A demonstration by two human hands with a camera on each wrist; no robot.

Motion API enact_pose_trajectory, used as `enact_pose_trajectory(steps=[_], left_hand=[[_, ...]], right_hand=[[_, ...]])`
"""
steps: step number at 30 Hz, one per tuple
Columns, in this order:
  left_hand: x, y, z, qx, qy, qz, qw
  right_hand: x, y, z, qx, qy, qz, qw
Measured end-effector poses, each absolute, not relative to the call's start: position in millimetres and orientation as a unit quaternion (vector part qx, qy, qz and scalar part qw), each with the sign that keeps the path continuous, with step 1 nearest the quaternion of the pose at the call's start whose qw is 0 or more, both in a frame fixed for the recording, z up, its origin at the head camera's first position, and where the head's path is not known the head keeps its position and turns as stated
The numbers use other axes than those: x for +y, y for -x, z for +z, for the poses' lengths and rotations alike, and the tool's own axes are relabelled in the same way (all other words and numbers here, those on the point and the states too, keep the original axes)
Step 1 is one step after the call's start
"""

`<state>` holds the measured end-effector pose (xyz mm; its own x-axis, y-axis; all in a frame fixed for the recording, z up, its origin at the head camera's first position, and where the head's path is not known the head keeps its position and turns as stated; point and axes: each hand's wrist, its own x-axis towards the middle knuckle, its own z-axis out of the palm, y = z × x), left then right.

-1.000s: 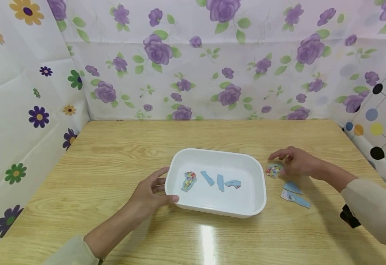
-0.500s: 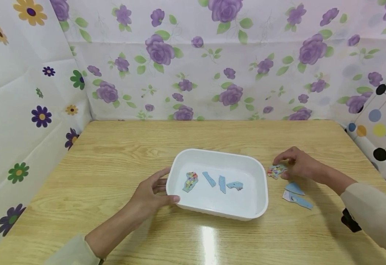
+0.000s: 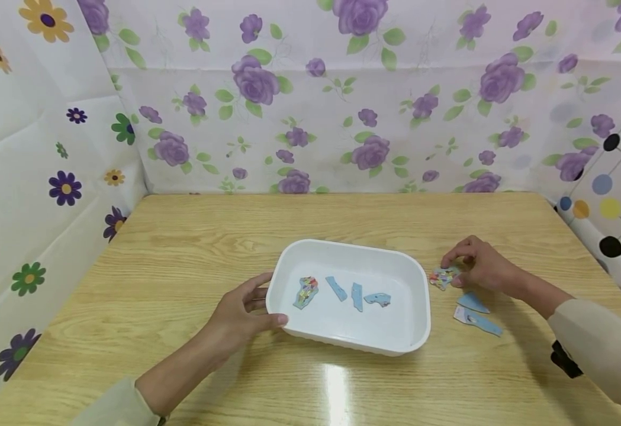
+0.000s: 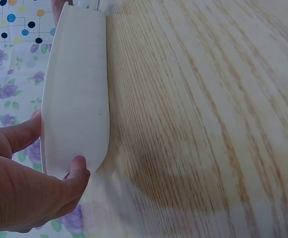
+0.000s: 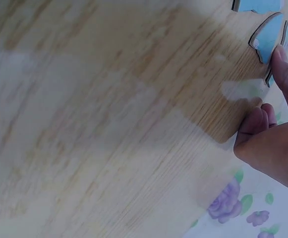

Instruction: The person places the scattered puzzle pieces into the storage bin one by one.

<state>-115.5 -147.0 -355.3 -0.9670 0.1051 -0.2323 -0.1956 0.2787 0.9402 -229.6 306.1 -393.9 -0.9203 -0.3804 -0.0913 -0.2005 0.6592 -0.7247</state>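
My left hand [image 3: 238, 313] grips the left end of a white plastic basin [image 3: 348, 342], thumb at the rim and fingers along the outer wall. The left wrist view has the basin [image 4: 77, 89] side-on, with the hand [image 4: 32, 186] at its near end. Inside lie a multicoloured puzzle piece [image 3: 306, 292] and several blue ones [image 3: 357, 297]. To the basin's right, my right hand [image 3: 485, 266] pinches another multicoloured puzzle piece [image 3: 441, 276] between thumb and fingers, low at the table. In the right wrist view the hand [image 5: 277, 134] partly hides that piece.
Two blue puzzle pieces, one triangular [image 3: 472, 302] and one long [image 3: 479, 322], lie side by side below the right hand. The wooden table [image 3: 209, 231] meets a flowered cloth [image 3: 310, 118] at the back. A small black object [image 3: 566, 359] shows beside the right sleeve.
The right hand's fingers have drawn in from above the multicoloured piece and now pinch it; the piece has shifted and turned slightly. The left hand and basin stay put.
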Motion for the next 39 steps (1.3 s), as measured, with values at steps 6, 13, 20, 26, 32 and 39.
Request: enact_pose_trajectory(steps=[6, 13, 20, 26, 32, 39], left_hand=[[-147, 115, -355, 0.787, 0.032, 0.603, 0.126], [-147, 115, -356, 0.785, 0.031, 0.606, 0.126], [-147, 116, -355, 0.786, 0.028, 0.605, 0.125], [-147, 115, -354, 0.783, 0.029, 0.608, 0.127], [-148, 115, -354, 0.786, 0.028, 0.604, 0.13], [-148, 115, -354, 0.785, 0.026, 0.604, 0.135]], right_hand=[[304, 229, -392, 0.907, 0.167, -0.367, 0.12], [307, 229, -391, 0.909, 0.173, -0.359, 0.124], [311, 231, -393, 0.91, 0.198, -0.339, 0.131], [314, 229, -396, 0.904, 0.242, -0.335, 0.108], [312, 225, -401, 0.896, 0.291, -0.333, 0.054], [305, 219, -410, 0.904, 0.315, -0.29, -0.012]])
